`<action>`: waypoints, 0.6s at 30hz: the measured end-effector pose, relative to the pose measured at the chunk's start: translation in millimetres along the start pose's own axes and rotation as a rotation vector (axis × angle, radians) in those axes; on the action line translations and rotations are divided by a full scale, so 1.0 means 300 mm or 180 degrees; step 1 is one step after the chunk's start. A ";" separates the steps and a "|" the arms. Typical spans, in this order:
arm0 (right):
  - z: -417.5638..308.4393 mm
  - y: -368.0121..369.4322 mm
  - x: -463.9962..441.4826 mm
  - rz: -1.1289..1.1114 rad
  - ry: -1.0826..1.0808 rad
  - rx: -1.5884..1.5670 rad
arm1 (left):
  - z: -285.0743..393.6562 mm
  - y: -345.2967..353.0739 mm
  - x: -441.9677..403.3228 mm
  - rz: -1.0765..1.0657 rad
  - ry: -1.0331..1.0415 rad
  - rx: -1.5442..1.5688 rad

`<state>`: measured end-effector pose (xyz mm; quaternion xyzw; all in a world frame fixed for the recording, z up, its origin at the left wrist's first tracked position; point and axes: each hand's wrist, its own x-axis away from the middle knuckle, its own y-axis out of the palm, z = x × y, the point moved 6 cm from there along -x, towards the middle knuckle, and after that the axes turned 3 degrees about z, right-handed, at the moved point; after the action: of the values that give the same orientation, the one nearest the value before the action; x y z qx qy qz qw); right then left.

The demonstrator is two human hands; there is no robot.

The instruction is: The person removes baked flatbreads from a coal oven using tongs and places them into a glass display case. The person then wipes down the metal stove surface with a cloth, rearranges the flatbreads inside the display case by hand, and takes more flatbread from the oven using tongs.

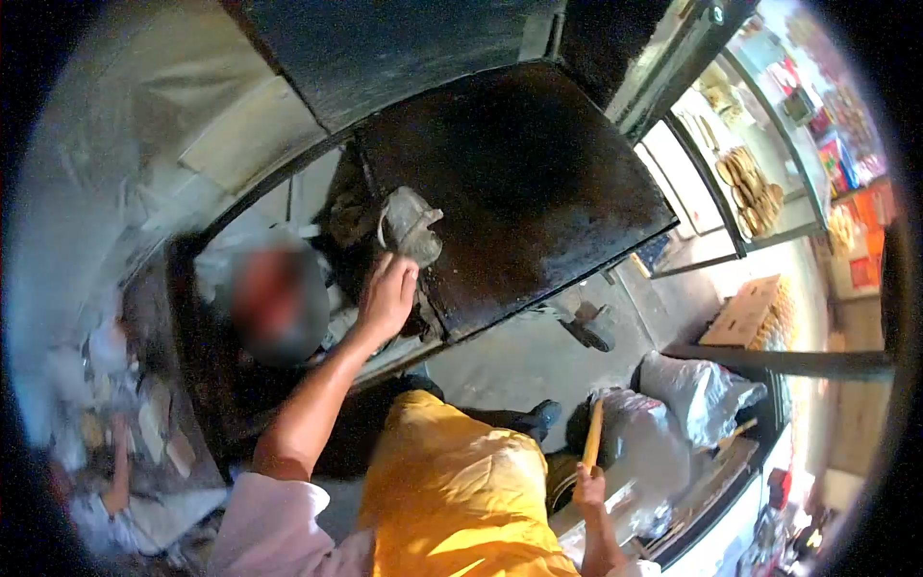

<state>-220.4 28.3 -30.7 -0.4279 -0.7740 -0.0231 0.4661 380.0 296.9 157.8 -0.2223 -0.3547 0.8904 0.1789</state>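
My left hand point(387, 296) is closed at the near left edge of a dark flat metal plate point(519, 183). Its fingers meet the lower end of a crumpled greyish cloth point(411, 223), which lies on the plate's left corner. Lower right, my right hand point(589, 486) is wrapped round the lower end of a yellowish wooden stick point(594, 435), which points upward beside a filled plastic sack point(639, 442). A yellow cloth point(452, 490) covers my lap area between the two arms.
Several filled sacks point(692, 394) stand at the right. Beyond them are a cardboard box point(743, 310) and glass shelves holding baked goods point(750, 192). A dark sandal point(588, 329) lies on the floor under the plate. Left of the plate is a blurred patch.
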 end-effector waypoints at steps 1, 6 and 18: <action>0.127 0.037 -0.028 0.0050 -0.0264 -0.0250 | -0.014 -0.009 -0.070 -0.0173 0.0085 -0.0229; -0.244 0.440 0.509 0.0256 -0.0180 0.1071 | -0.049 0.050 -0.273 -0.0793 0.1074 -0.0923; 0.021 0.706 0.731 0.0991 0.0352 0.1031 | -0.143 0.113 -0.334 -0.1363 0.1769 -0.0957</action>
<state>-123.6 305.6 51.2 -0.4598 -0.6655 0.1502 0.5684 480.8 249.7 132.8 -0.3999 -0.4578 0.6766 0.4156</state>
